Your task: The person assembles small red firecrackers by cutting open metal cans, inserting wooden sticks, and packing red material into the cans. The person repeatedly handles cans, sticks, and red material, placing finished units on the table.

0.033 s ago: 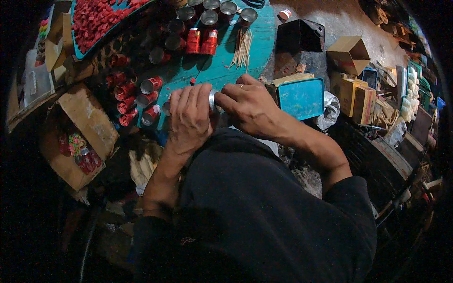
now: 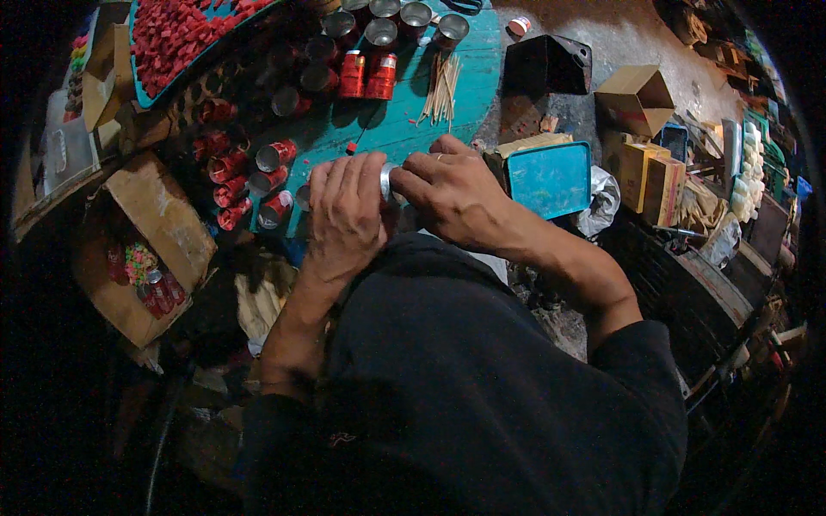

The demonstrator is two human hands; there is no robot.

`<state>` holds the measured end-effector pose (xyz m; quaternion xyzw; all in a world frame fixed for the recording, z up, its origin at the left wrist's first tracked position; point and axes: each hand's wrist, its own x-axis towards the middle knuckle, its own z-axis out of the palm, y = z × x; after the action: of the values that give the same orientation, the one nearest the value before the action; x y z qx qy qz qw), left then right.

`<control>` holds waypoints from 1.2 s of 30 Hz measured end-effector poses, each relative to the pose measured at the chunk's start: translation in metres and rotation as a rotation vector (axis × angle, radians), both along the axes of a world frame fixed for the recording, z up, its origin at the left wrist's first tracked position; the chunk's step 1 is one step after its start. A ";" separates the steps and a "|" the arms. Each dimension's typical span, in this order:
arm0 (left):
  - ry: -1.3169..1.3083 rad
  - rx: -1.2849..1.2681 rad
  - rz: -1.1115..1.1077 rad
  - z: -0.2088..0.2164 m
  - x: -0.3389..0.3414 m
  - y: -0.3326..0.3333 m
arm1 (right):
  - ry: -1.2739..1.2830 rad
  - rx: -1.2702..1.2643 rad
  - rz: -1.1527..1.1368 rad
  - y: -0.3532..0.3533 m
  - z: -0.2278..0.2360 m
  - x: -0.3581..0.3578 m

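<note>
Silver-rimmed can [image 2: 386,182] (body mostly hidden) between the hands, at the six o'clock side of the teal table [image 2: 478,79]. Left hand [image 2: 348,205] curled closed around it; right hand [image 2: 456,193], fingers bent, at the can's three o'clock — pinch or mere touch, cannot tell. Wooden sticks [image 2: 442,89] at one o'clock. Judgement: a firm left grip — short of denting — with light, even right-finger pressure should serve best.
</note>
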<state>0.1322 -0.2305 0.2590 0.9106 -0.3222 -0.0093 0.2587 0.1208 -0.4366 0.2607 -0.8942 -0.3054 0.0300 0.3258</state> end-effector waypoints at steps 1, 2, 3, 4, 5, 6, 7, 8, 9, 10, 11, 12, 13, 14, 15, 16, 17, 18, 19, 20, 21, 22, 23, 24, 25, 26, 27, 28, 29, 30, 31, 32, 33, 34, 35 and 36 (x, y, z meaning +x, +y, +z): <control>0.005 0.004 0.000 -0.002 0.000 0.001 | 0.024 0.003 -0.001 -0.001 0.001 0.000; 0.063 -0.021 0.017 -0.003 -0.001 0.003 | 0.048 0.006 -0.001 -0.003 0.002 0.000; 0.119 -0.046 0.037 -0.004 -0.001 0.005 | 0.029 0.020 -0.031 -0.005 0.004 0.002; 0.175 -0.072 0.057 -0.005 -0.002 0.006 | 0.010 0.034 -0.059 -0.008 0.008 0.002; 0.281 -0.188 0.147 -0.011 -0.005 0.005 | -0.009 0.048 -0.087 -0.012 0.012 0.004; 0.383 -0.299 0.240 -0.018 -0.010 0.002 | -0.022 0.101 -0.187 -0.019 0.018 0.007; 0.487 -0.418 0.332 -0.021 -0.013 0.000 | -0.033 0.146 -0.287 -0.029 0.026 0.009; 0.541 -0.442 0.371 -0.022 -0.012 0.002 | -0.043 0.193 -0.385 -0.036 0.030 0.011; 0.591 -0.464 0.406 -0.022 -0.010 0.002 | 0.061 0.261 -0.453 -0.042 0.028 0.011; 0.641 -0.486 0.441 -0.022 -0.007 0.002 | 0.167 0.330 -0.519 -0.047 0.023 0.010; 0.641 -0.463 0.427 -0.019 -0.005 0.002 | 0.274 0.398 -0.584 -0.050 0.018 0.009; 0.649 -0.442 0.410 -0.016 -0.005 0.000 | 0.279 0.435 -0.560 -0.046 0.017 0.005; 0.657 -0.420 0.392 -0.014 -0.005 -0.001 | 0.270 0.448 -0.558 -0.042 0.019 0.002; 0.632 -0.409 0.366 -0.015 -0.005 -0.002 | 0.262 0.461 -0.556 -0.038 0.020 0.000; 0.609 -0.398 0.339 -0.014 -0.004 -0.003 | 0.254 0.475 -0.556 -0.035 0.022 -0.001; 0.585 -0.386 0.311 -0.014 -0.004 -0.004 | 0.291 0.418 -0.620 -0.035 0.019 -0.002; 0.518 -0.357 0.279 -0.016 -0.005 -0.003 | 0.460 0.476 -0.595 -0.034 0.012 -0.004; 0.451 -0.326 0.248 -0.018 -0.008 -0.001 | 0.631 0.533 -0.564 -0.032 0.004 -0.005; 0.383 -0.296 0.215 -0.020 -0.009 -0.001 | 0.799 0.590 -0.532 -0.030 -0.002 -0.006; 0.373 -0.290 0.190 -0.020 -0.009 -0.003 | 0.854 0.684 -0.496 -0.021 -0.004 -0.005; 0.365 -0.281 0.169 -0.019 -0.009 -0.003 | 0.838 0.800 -0.493 -0.008 -0.013 -0.008; 0.357 -0.272 0.149 -0.018 -0.008 -0.003 | 0.763 0.758 -0.495 -0.005 -0.017 -0.008; 0.354 -0.269 0.150 -0.018 -0.009 -0.004 | 0.689 0.716 -0.495 -0.003 -0.018 -0.007; 0.346 -0.264 0.151 -0.018 -0.008 -0.005 | 0.639 0.734 -0.569 -0.003 -0.020 -0.007; 0.339 -0.258 0.153 -0.018 -0.007 -0.006 | 0.588 0.751 -0.642 -0.002 -0.023 -0.008; 0.363 -0.221 0.176 -0.023 -0.007 -0.004 | 0.536 0.768 -0.714 -0.002 -0.026 -0.009; 0.388 -0.188 0.198 -0.035 -0.010 -0.001 | 0.524 0.772 -0.771 -0.006 -0.030 -0.006; 0.415 -0.158 0.222 -0.044 -0.011 0.002 | 0.513 0.773 -0.825 -0.014 -0.033 0.003; 0.424 -0.183 0.254 -0.050 -0.013 0.003 | 0.501 0.773 -0.879 -0.020 -0.039 0.014; 0.429 -0.215 0.272 -0.060 -0.015 0.004 | 0.521 0.543 -0.862 -0.027 -0.076 0.019; 0.441 -0.241 0.303 -0.067 -0.018 0.004 | 0.561 0.434 -0.796 -0.026 -0.115 0.017; 0.450 -0.242 0.342 -0.076 -0.018 0.002 | 0.594 0.324 -0.723 -0.019 -0.152 0.016; 0.457 -0.241 0.377 -0.084 -0.015 0.000 | 0.623 0.218 -0.651 -0.015 -0.158 0.024; 0.463 -0.239 0.415 -0.092 -0.013 -0.002 | 0.547 0.196 -0.672 -0.020 -0.160 0.027; 0.482 -0.264 0.440 -0.099 -0.014 -0.003 | 0.473 0.174 -0.690 -0.028 -0.161 0.029; 0.496 -0.284 0.464 -0.107 -0.014 -0.003 | 0.397 0.161 -0.705 -0.036 -0.155 0.039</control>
<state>0.1178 -0.2340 0.1519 0.8845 -0.0326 -0.1263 0.4480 0.1595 -0.4724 0.1056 -0.8926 0.0872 0.0643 0.4376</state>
